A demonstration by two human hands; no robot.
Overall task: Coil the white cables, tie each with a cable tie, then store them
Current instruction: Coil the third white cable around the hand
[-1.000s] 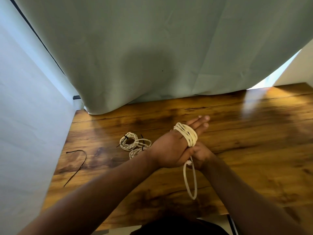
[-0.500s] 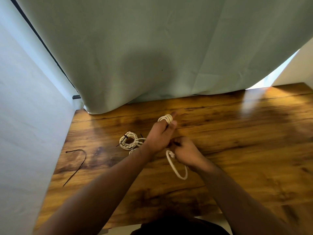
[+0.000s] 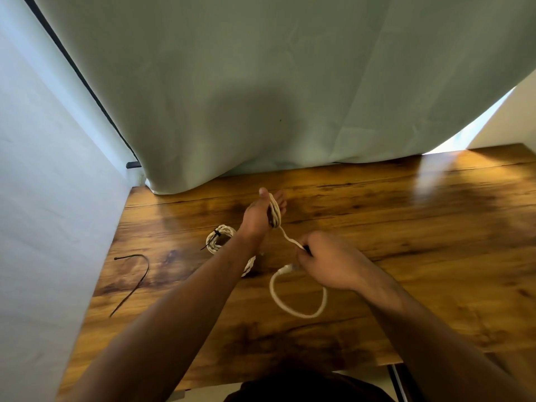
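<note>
A white cable (image 3: 298,310) is partly wound in several turns around my left hand (image 3: 259,214), which stands edge-up over the wooden table (image 3: 406,256) with fingers extended. From that coil a strand runs down to my right hand (image 3: 327,261), which pinches the cable; the free tail hangs below it in a loop with the plug end near my fingers. A finished white coil (image 3: 222,237) bound with a black tie lies left of my left wrist. Another coil (image 3: 250,265) is mostly hidden under my left forearm.
A loose black cable tie (image 3: 136,274) lies curved on the table's left side. A pale green curtain (image 3: 261,97) hangs behind the table and a white wall (image 3: 43,198) closes the left side. The table's near edge is just below my arms.
My hands have come apart. The left hand turned edge-up with the coil on it, and the right hand drew back to the right, pulling out a strand while the hanging loop swung right.
</note>
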